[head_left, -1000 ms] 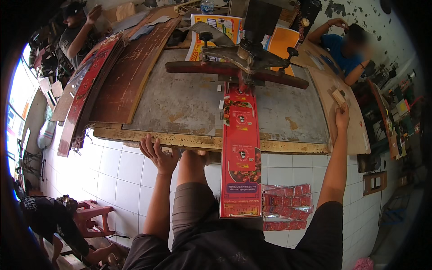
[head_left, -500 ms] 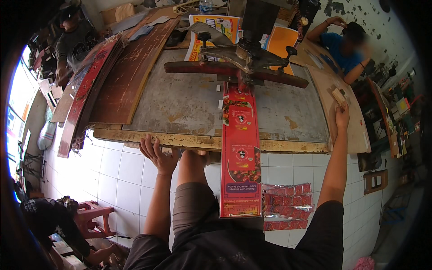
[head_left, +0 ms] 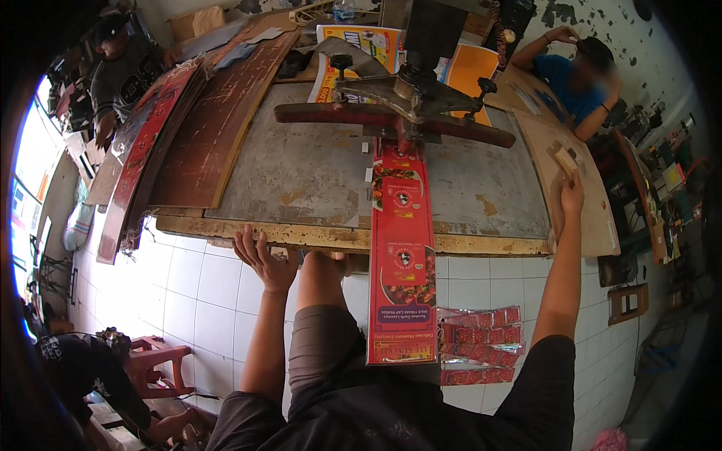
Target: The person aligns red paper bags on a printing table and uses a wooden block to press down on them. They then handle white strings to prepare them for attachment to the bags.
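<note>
My left hand [head_left: 263,259] rests at the worn wooden front edge of the press table [head_left: 301,225], fingers apart and holding nothing. On the board at the right, my right hand [head_left: 571,194] has its fingers closed at the near end of a small wooden block [head_left: 565,159]. Between my hands lies a long red printed strip [head_left: 403,248]. It runs over the table's edge toward my lap, and its far end is under the metal press head [head_left: 406,105]. Small white pieces [head_left: 368,174] sit along the strip's left side.
Long brown boards [head_left: 226,113] and red printed sheets [head_left: 154,135] are stacked at the left. Several red packets [head_left: 481,338] lie below the table on the right. A red stool [head_left: 154,364] stands lower left. Co-workers are at the far left, lower left and right.
The co-worker at the far left has shifted head and arm a little. My hands, the red strip and the press head have stayed in place.
</note>
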Available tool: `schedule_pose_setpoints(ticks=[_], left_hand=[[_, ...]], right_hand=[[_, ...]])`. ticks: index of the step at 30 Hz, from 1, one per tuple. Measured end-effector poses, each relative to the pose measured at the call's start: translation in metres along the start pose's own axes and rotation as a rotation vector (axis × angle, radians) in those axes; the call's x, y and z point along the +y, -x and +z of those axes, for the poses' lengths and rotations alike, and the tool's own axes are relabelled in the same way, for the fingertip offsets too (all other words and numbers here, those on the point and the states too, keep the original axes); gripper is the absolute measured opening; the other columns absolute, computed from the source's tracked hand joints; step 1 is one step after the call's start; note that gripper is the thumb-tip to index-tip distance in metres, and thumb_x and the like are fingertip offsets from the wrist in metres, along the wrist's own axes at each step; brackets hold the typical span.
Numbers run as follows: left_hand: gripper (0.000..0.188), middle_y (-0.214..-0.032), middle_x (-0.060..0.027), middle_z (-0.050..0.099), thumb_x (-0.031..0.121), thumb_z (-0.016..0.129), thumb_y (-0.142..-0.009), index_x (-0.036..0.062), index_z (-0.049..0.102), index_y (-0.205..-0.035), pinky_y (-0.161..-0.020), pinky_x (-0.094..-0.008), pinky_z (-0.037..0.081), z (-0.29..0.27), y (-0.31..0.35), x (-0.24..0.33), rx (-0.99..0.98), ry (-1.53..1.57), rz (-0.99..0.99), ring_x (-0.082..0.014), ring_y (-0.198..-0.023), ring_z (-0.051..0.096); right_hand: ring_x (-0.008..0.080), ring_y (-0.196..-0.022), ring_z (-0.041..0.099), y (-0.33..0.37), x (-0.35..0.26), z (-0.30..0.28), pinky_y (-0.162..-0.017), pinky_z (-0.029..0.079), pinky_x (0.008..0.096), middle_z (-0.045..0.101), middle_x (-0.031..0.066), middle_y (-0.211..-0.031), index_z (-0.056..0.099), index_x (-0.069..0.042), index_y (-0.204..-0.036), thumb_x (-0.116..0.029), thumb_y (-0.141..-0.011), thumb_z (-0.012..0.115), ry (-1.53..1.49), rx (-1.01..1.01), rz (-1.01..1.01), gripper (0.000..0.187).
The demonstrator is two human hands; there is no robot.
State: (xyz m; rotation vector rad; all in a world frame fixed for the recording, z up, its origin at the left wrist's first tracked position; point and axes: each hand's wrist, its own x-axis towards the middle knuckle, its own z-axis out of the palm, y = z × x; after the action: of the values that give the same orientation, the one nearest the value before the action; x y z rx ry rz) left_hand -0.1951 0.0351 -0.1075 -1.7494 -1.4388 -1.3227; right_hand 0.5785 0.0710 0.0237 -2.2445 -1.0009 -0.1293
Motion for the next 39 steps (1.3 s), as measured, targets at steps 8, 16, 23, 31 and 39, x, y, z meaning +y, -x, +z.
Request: schedule_pose_setpoints(ticks=[8,16,23,31,39], left_hand=[[0.072,-0.163,-0.0263,0.037,0.031,0.076,-0.09,0.0044,0.041,-0.147,-0.126,-0.0709,0.019,0.001,0.001,-0.001,-0.007,0.019,0.017,-0.0528,-0.156,0.025],[0.071,-0.162,-0.0235,0.04,0.028,0.079,-0.087,0.0097,0.044,-0.145,-0.124,-0.0711,0.023,-0.001,0.0,0.0,-0.018,0.034,-0.008,-0.0508,-0.153,0.032],[0.073,-0.161,-0.0241,0.043,0.019,0.076,-0.083,0.0075,0.046,-0.149,-0.125,-0.0693,0.024,-0.015,-0.004,0.003,-0.059,0.06,-0.012,-0.052,-0.152,0.035],[0.077,-0.164,-0.0218,0.044,0.02,0.074,-0.084,0.0053,0.047,-0.155,-0.128,-0.063,0.019,-0.048,-0.027,0.027,-0.197,0.137,-0.04,-0.046,-0.156,0.034],[0.088,-0.165,-0.023,0.045,0.07,0.056,-0.093,0.0068,0.053,-0.155,-0.129,-0.057,0.016,-0.112,-0.004,0.077,-0.519,0.612,0.156,-0.0424,-0.157,0.036]], right_hand=[[0.0403,-0.148,0.05,-0.006,-0.001,0.0,-0.122,0.04,0.0484,0.049,0.0214,-0.163,0.038,-0.014,-0.168,-0.035,-0.113,0.05,0.133,-0.031,0.005,0.06],[0.0379,-0.152,0.046,-0.017,0.011,0.007,-0.126,0.035,0.0463,0.044,0.0209,-0.167,0.026,-0.008,-0.17,-0.032,-0.114,0.048,0.196,-0.031,-0.074,0.065],[0.0399,-0.151,0.045,0.0,-0.004,-0.004,-0.126,0.034,0.0517,0.047,0.0251,-0.162,0.037,-0.002,-0.163,-0.024,-0.111,0.054,0.086,0.009,-0.122,0.06],[0.0422,-0.146,0.047,0.118,-0.071,-0.04,-0.123,0.037,0.0519,0.048,0.0234,-0.16,0.047,-0.002,-0.158,-0.029,-0.11,0.059,0.375,0.023,-0.385,0.056],[0.0351,-0.158,0.036,0.364,-0.159,-0.074,-0.128,0.026,0.0509,0.045,0.0159,-0.166,0.049,-0.002,-0.157,-0.078,-0.103,0.04,-0.508,-0.598,-0.808,0.094]])
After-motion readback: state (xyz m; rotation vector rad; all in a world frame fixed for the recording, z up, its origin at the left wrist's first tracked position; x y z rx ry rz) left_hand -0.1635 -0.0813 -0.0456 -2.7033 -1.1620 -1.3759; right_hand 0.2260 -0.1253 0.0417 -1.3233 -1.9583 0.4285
